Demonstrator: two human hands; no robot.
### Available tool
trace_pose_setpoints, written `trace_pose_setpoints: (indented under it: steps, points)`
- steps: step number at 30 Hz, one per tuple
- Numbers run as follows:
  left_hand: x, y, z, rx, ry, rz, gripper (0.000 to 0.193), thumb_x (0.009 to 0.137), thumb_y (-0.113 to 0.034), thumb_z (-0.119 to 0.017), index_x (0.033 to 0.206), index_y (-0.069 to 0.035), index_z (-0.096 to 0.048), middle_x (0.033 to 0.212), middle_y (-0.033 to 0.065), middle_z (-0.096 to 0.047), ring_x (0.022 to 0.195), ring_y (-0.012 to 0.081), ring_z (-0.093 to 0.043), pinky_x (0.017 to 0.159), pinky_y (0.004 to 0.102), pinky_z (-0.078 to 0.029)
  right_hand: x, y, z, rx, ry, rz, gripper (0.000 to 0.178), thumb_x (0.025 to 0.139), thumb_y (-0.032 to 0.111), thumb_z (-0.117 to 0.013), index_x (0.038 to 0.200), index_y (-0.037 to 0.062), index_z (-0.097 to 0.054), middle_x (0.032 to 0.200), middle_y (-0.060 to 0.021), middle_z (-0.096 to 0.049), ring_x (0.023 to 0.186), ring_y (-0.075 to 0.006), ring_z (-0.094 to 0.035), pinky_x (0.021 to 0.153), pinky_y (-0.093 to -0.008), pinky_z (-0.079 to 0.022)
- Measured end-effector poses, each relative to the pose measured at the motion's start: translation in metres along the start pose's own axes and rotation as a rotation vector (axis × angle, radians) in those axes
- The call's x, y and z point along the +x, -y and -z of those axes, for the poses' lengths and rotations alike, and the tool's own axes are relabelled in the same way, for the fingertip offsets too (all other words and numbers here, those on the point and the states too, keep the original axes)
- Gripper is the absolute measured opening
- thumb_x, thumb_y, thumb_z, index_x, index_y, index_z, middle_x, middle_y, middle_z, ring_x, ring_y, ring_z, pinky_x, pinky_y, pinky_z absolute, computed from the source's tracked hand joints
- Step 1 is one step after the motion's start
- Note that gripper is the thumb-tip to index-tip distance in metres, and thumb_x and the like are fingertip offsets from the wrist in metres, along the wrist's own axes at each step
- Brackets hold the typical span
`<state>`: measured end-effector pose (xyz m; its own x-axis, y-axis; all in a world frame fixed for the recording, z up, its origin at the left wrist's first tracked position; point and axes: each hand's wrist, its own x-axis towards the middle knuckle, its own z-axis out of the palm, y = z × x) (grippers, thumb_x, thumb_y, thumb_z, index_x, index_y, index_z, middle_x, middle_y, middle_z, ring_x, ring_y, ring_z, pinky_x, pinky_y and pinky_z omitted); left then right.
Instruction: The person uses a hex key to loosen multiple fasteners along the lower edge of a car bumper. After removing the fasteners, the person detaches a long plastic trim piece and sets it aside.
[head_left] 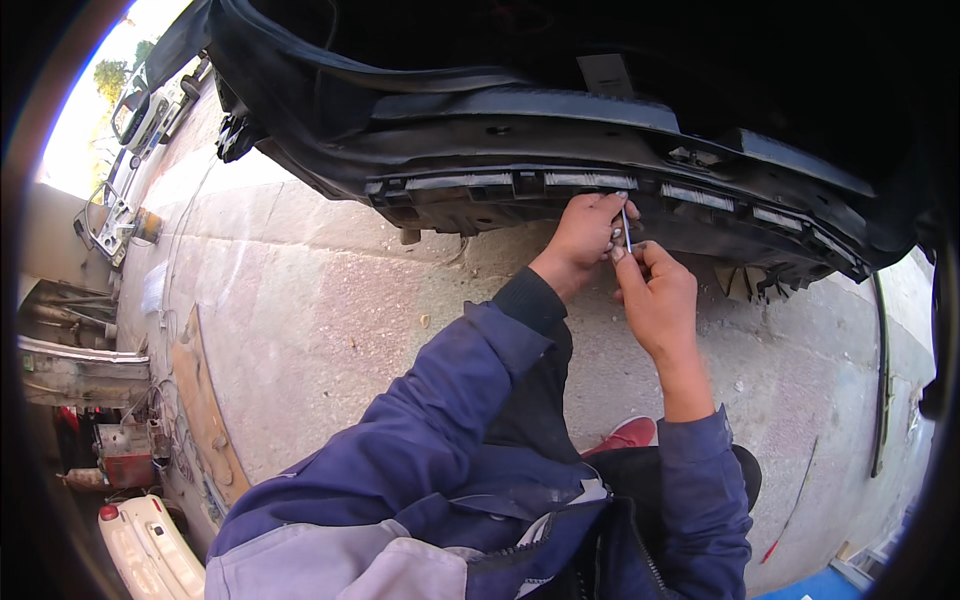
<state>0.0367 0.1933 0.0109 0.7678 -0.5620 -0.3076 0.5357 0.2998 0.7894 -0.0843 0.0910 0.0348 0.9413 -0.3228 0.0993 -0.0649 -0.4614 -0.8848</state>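
A black car bumper (pixel 440 150) spans the upper part of the head view, with light slotted strips (pixel 590 181) along its lower edge. My left hand (pixel 583 237) is closed at that edge, its fingertips against the bumper; what they pinch is hidden. Just to its right and nearer to me, my right hand (pixel 660 290) pinches a thin, shiny, pale rod (pixel 627 232). The rod stands nearly upright between the two hands, its upper end close to the bumper's edge. Its exact kind is too small to tell.
Below lies a worn concrete floor (pixel 370 300). At left are a wooden board (pixel 205 410), loose cables, metal parts and a cream car panel (pixel 150 545). A dark bar (pixel 880 380) and a thin red-ended tool (pixel 770 550) lie at right. My red shoe (pixel 630 435) is beneath me.
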Motion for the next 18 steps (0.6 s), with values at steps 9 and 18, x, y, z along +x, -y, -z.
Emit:
trace_pose_setpoints:
  steps: [9,18]
  points:
    - [0.003,0.001,0.005,-0.02,0.034,0.014,0.032,0.116,-0.029,-0.054,0.098,-0.005,-0.065,0.063,-0.0047,-0.046,0.049,0.0073,-0.039,0.046,0.0262,-0.029,-0.012,-0.007,-0.014,1.353,0.285,-0.753,0.051,0.11,0.058,-0.057,0.092,0.0116,-0.068,0.068,0.0038,-0.059,0.057,-0.0114,-0.06,0.056,-0.0323,-0.056]
    - [0.0,0.001,0.006,0.033,0.021,-0.055,0.032,0.115,-0.029,-0.057,0.101,-0.003,-0.068,0.065,-0.0029,-0.051,0.05,0.0078,-0.042,0.045,0.0259,-0.032,-0.007,0.007,-0.01,1.189,0.058,-0.629,0.033,0.105,0.04,-0.075,0.092,0.0115,-0.065,0.065,0.0048,-0.057,0.05,-0.0087,-0.056,0.052,-0.0303,-0.055]
